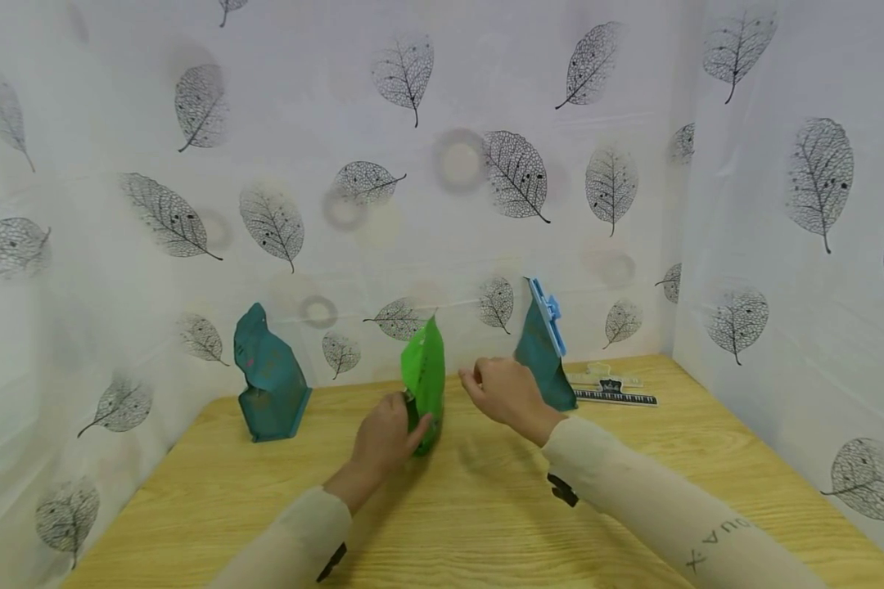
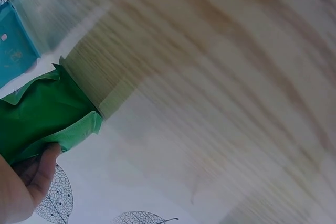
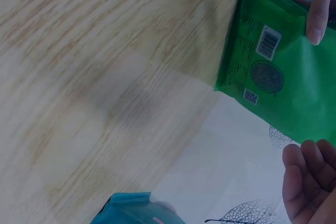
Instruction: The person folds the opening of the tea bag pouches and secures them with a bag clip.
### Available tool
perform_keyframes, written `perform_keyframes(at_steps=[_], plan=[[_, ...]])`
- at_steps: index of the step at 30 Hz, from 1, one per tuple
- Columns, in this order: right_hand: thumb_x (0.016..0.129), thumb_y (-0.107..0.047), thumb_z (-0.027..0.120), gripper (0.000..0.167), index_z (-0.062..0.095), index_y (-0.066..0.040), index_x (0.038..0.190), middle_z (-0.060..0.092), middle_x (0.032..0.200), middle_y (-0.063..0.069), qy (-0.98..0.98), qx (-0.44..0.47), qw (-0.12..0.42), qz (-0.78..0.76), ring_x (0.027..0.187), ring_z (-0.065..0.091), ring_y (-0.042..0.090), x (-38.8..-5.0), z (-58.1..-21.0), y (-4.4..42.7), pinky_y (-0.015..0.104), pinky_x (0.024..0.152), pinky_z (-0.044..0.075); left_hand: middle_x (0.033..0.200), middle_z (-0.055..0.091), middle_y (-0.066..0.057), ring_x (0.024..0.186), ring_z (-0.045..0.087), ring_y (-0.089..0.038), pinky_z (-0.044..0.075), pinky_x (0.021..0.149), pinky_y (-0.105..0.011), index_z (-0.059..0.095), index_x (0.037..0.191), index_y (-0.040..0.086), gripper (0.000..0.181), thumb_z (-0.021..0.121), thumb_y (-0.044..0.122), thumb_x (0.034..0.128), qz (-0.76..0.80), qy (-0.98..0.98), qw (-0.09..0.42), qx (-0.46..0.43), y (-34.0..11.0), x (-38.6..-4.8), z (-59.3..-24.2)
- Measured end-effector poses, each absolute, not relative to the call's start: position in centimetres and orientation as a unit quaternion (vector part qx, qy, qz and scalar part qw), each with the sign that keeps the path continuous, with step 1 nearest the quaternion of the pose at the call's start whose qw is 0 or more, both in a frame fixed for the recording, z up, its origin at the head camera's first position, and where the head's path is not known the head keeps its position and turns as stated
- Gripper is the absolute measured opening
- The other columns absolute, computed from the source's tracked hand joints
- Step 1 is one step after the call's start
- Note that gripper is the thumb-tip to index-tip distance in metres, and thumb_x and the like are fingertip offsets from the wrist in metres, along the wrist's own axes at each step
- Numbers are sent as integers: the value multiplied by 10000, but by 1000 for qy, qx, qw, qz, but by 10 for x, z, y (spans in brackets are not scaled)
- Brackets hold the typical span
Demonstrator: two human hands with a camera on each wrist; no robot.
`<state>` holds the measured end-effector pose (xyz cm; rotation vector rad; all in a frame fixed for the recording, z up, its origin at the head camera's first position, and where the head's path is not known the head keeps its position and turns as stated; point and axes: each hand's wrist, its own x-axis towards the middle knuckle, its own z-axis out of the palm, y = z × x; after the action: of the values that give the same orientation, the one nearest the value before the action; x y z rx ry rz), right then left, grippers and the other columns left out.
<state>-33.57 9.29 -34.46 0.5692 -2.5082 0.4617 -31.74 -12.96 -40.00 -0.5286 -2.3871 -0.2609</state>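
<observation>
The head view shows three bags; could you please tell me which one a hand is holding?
The green bag in the middle, gripped by the left hand; the left teal bag and the right teal bag are in neither hand.

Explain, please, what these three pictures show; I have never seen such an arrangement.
There is no machine here: a person works bare-handed. The wide picture comes from a camera on the head; the second, from the left wrist; the third, from the right wrist. On the wooden table stand a left teal bag and a right teal bag, which has a blue clip at its top. Beside it lie piano-patterned clips. The left hand holds a green bag; the right hand holds nothing.
</observation>
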Motion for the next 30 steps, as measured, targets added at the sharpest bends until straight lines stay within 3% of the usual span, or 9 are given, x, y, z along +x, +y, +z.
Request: perform_keyframes(at_steps=[18,30], plan=[[1033,-369,501,404,588,-169,693,528,579,-43,-912,241,288,166,492,457,85,-331,-341,81,285,490,412,772,620,-137,536,554,-159,448,445,-253,604,951,-77,491,751,385,877,-93,-909,347,-212,-112,-313,-401],[1047,-416,455,447,508,-192,663,456,558,-51,-914,247,258,190,492,436,91,-326,-338,74,252,471,367,717,564,-89,507,465,-124,393,430,-249,573,860,-22,439,756,377,868,-90,-905,356,-214,-102,-310,-401]])
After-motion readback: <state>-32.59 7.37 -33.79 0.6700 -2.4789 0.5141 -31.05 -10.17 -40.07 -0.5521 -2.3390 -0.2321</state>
